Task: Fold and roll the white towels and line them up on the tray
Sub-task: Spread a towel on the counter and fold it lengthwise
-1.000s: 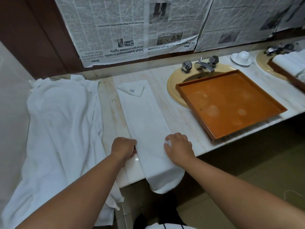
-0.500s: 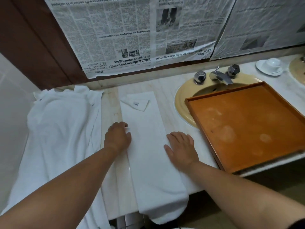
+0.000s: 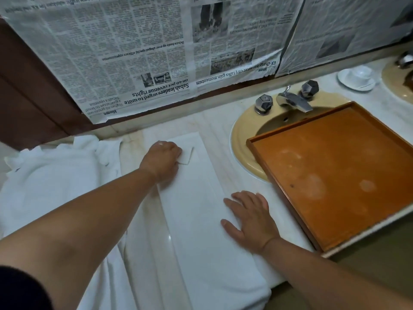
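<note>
Left hand (image 3: 164, 161) advanced up the towel (image 3: 201, 220) to its far end, fingers now curled on the turned-back corner; right hand (image 3: 250, 218) unchanged, flat and released on the right edge at mid-length. Towel: white, folded into a long narrow strip, lying flat on the surface (image 3: 220, 151) beside the tray (image 3: 335, 171), near end hanging over the front edge. Step judged: squaring the fold; next, rolling from one end, kept tight and even.

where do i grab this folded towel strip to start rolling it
Probably the near short end of the folded towel: it droops free over the counter edge, so both hands can pinch its corners from your side. The far end lies flat under the left hand.
</note>
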